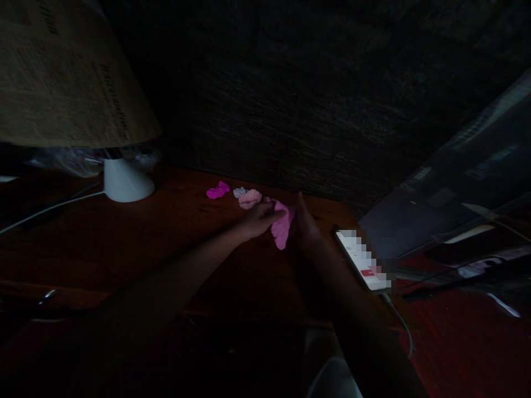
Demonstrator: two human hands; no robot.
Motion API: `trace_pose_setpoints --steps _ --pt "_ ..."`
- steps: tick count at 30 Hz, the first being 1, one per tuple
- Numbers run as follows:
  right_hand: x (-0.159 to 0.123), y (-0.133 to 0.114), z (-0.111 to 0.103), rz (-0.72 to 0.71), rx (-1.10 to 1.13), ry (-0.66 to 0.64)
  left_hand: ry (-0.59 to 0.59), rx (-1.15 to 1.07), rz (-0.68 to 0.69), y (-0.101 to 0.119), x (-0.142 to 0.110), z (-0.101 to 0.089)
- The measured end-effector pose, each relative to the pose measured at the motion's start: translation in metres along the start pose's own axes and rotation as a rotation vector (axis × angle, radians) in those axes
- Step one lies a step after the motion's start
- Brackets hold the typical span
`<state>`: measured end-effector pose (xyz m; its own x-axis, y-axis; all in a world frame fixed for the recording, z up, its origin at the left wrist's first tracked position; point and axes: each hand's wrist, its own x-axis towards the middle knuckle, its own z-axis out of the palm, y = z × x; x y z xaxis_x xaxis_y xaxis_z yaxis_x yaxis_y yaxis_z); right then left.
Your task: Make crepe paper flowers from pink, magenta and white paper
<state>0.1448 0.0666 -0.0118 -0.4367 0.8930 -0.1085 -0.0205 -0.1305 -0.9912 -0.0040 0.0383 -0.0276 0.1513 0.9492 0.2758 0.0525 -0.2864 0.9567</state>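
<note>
In the dim light my left hand (259,220) is closed on a pink, soft-looking, clay-like piece (281,226), with the thumb lying across it. The piece is flattened and uneven, and its lower end hangs free. My right hand (306,221) is close against its right side, with a digit stretched upward and the other fingers mostly in shadow. Just beyond my left hand a pale pink lump (249,199) lies on the wooden table (178,232). Beside that are a small whitish lump (239,192) and a bright magenta lump (218,190).
A lamp with a white base (128,181) and a newsprint-patterned shade (70,77) stands at the left, its cord running left. A lit phone (360,260) with a cable (400,318) lies near the table's right edge. A dark wall (290,99) rises behind the table.
</note>
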Motion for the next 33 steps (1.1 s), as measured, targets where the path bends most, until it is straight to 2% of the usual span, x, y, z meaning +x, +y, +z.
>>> trace_pose_setpoints --steps 2,4,6,9,11,13,15,20,22,25,28,33 --pt "0.002 0.001 -0.001 0.155 0.128 -0.084 -0.006 0.008 0.012 0.002 -0.001 0.0" --pt "0.003 0.003 -0.002 0.203 0.178 -0.096 -0.036 0.003 0.021 0.003 -0.002 0.0" --pt "0.002 0.004 -0.002 0.126 0.185 -0.05 -0.072 -0.001 0.023 0.005 -0.003 0.0" --pt "-0.001 0.004 -0.001 -0.072 0.084 0.109 -0.088 0.03 -0.014 0.005 -0.004 0.003" --pt "-0.003 0.002 0.0 -0.185 -0.033 0.158 -0.048 0.102 -0.065 0.003 -0.005 0.003" --pt "-0.005 0.0 0.001 -0.253 -0.114 0.149 0.003 0.184 -0.102 0.0 -0.005 0.003" --pt "-0.007 -0.002 0.004 -0.274 -0.124 0.14 0.005 0.235 -0.103 -0.001 -0.005 0.001" --pt "-0.013 -0.009 0.008 -0.196 0.013 0.113 -0.117 0.325 -0.062 0.003 -0.007 -0.003" --pt "-0.012 -0.01 0.008 -0.2 0.026 0.123 -0.112 0.333 -0.062 0.004 -0.008 -0.002" --pt "-0.01 -0.01 0.005 -0.252 0.016 0.166 -0.07 0.282 -0.097 0.003 -0.007 0.0" --pt "-0.008 -0.009 0.002 -0.299 -0.008 0.233 -0.025 0.138 -0.119 0.001 -0.004 0.002" --pt "-0.006 -0.007 -0.001 -0.273 0.021 0.244 0.052 -0.086 -0.037 0.003 -0.001 0.003"
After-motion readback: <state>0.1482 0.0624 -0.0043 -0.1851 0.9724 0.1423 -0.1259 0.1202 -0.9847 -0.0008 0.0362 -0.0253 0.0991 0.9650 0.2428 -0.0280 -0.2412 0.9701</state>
